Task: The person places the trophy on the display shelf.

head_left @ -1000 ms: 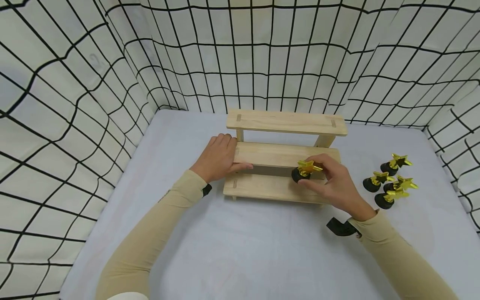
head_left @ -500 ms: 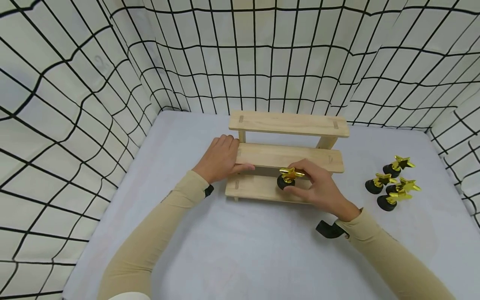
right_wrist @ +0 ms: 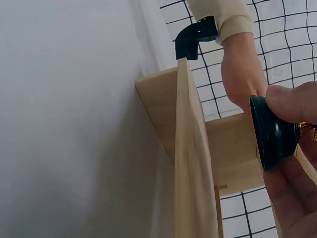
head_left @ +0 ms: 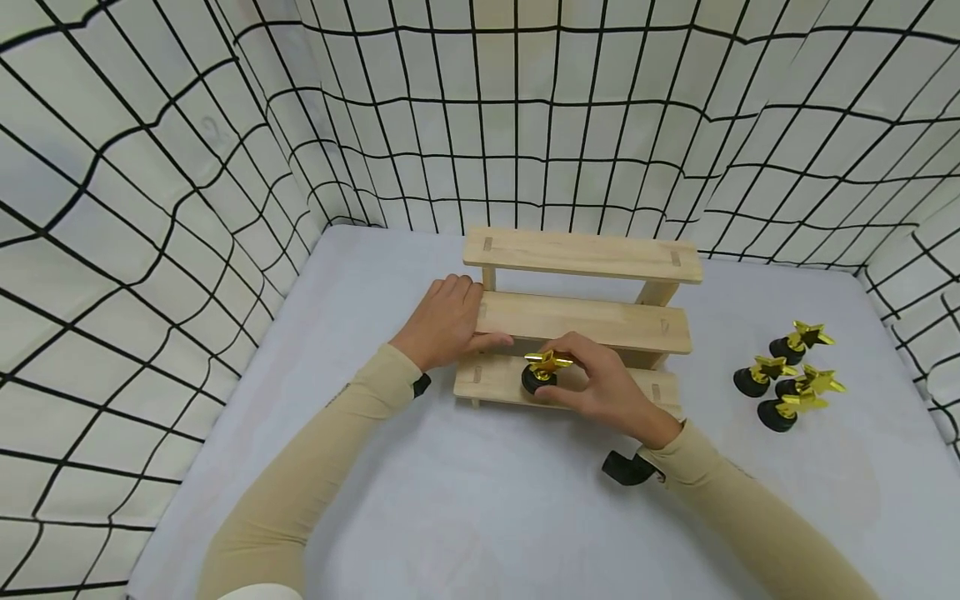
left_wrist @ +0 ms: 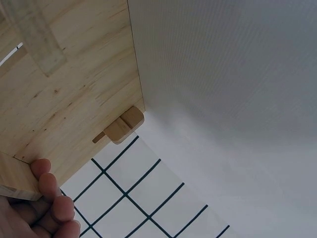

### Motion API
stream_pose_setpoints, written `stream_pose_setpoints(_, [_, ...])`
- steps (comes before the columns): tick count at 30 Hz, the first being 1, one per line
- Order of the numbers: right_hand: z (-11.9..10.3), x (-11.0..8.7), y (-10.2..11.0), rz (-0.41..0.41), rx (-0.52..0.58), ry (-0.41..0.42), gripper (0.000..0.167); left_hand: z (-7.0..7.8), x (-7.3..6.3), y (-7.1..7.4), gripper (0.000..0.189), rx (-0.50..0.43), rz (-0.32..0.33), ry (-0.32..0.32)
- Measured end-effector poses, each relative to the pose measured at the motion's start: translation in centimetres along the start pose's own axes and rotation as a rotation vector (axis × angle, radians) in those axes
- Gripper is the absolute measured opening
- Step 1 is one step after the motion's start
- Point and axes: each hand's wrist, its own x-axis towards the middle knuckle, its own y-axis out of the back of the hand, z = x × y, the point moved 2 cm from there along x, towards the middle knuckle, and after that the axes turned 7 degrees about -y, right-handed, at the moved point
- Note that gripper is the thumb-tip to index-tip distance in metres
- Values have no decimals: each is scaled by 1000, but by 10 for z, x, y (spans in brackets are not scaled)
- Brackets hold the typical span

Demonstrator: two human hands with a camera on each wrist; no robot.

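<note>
A three-tier wooden stand stands on the white-covered table. My left hand grips the left end of its middle board, with the fingertips curled round the wood in the left wrist view. A small trophy, a gold star on a round black base, is pinched between thumb and fingers of my right hand. It is close over the left half of the lowest board. The right wrist view shows the black base tilted toward the camera; most of the star is hidden by the hand.
Several more gold star trophies stand grouped on the table at the right. Black netting over pale walls encloses the table at the back and sides. The top board rises behind the hands.
My right hand has carried the trophy leftward along the lowest board, from its right part to its left half. My left hand keeps its hold on the stand. The view has shifted slightly.
</note>
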Motion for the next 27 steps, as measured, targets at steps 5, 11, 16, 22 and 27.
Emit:
stream_pose_setpoints(5, [-1,4,-10,-4,-2,-8,47,1,-1,2,95,13,-5,1])
stream_pose_setpoints(11, [-1,6,-20,-16,4,-44,47,2,0,2,82,44,2,-4])
stream_pose_setpoints(16, [-2,9,-29,-15,24,-60,46,2,-1,2,82,62,31,-16])
stream_pose_setpoints(22, [-2,12,-38,-10,16,-42,45,2,-2,1,83,47,34,-10])
stream_pose_setpoints(27, [-2,15,-44,-4,2,-49,46,3,-3,2,83,55,43,-15])
